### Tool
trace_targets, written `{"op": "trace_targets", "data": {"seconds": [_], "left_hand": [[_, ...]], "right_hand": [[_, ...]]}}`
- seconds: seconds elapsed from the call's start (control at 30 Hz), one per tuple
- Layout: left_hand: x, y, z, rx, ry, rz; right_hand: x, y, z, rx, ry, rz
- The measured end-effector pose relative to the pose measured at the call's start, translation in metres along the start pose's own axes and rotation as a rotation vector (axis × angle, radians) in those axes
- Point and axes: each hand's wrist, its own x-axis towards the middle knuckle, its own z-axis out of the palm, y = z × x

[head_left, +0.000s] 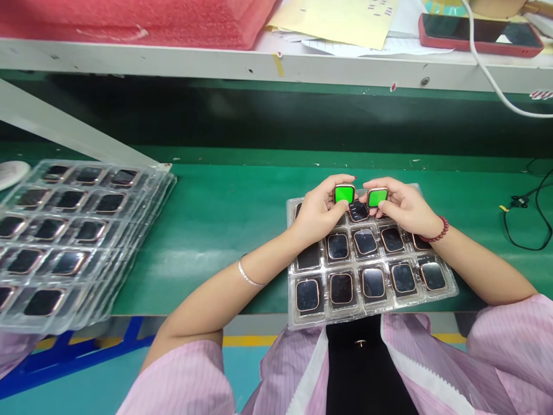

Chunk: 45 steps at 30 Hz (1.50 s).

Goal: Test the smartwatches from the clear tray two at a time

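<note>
My left hand (319,210) pinches a square watch (344,194) whose screen glows green. In my right hand (404,207) is a second watch (377,197), also lit green, gripped between thumb and fingers. Both are held up over the back part of a clear plastic tray (298,320). Rows of dark-screened watches with gold-coloured rims lie in its compartments, among them one at the front left (307,295). Between my hands another watch (358,211) in the tray shows small light marks on its screen. The tray's back row is partly hidden by my hands.
A stack of clear trays (147,230) holding dark watches stands at the left of the green table (224,213). Above the back, a white shelf (207,60) carries red material, papers and a red-edged phone (479,34). A white cable (484,66) hangs over it; a black cable (536,248) lies right.
</note>
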Motion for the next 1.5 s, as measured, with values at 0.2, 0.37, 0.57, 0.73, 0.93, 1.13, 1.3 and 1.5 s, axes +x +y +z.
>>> {"op": "trace_targets", "data": {"seconds": [0.2, 0.37, 0.57, 0.73, 0.93, 1.13, 1.3, 1.5], "left_hand": [[-0.001, -0.002, 0.000, 0.024, -0.002, 0.017], [-0.001, -0.003, 0.000, 0.031, -0.015, 0.034], [-0.001, -0.002, 0.001, 0.030, -0.003, 0.030], [0.000, 0.000, 0.001, 0.022, 0.002, 0.026], [0.000, 0.000, 0.001, 0.021, 0.013, 0.018], [-0.001, 0.006, 0.002, -0.044, -0.019, -0.014], [-0.001, 0.010, 0.002, -0.057, -0.018, -0.024], [0.000, 0.006, 0.000, -0.033, -0.005, -0.056]], "right_hand": [[0.000, 0.002, -0.001, 0.006, -0.016, -0.007], [0.000, 0.003, -0.001, 0.007, -0.015, -0.031], [-0.001, 0.003, -0.001, -0.003, -0.025, -0.021], [-0.001, 0.004, -0.002, -0.013, -0.018, -0.019], [0.000, 0.003, -0.002, 0.012, -0.020, 0.001], [-0.001, -0.004, -0.001, 0.048, 0.020, 0.056], [-0.001, -0.008, 0.000, 0.052, 0.052, 0.037], [-0.001, -0.010, 0.001, 0.043, 0.075, 0.037]]}}
